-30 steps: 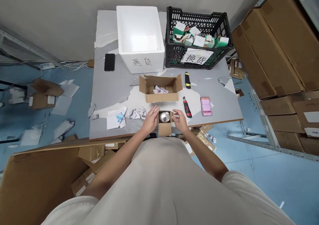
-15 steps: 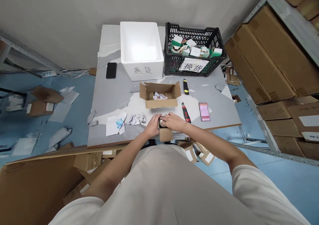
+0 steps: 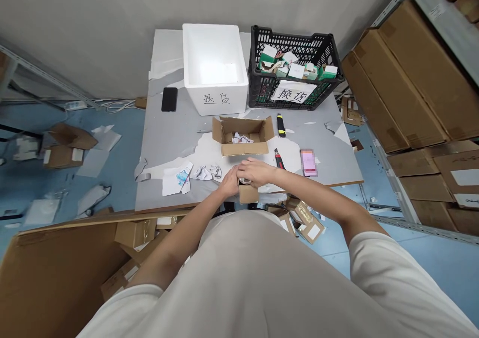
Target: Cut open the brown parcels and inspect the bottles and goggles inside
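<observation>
Left hand (image 3: 229, 182) is at small carton's (image 3: 249, 195) side | right hand (image 3: 256, 172) partly covers round item (image 3: 245, 181) | both hands' grip: cannot tell

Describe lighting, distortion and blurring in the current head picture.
Head view: white rectangular foam box looks brightest inside, nearly washed out; head view: brown cardboard cartons at right look tilted, probably wide-angle stretch; head view: pixelation obscures the pink rectangular item.

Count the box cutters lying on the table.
2: the yellow-and-black cutter in front of the black crate, and the red-and-black cutter, partly covered by the right forearm. Others could be hidden.
</observation>
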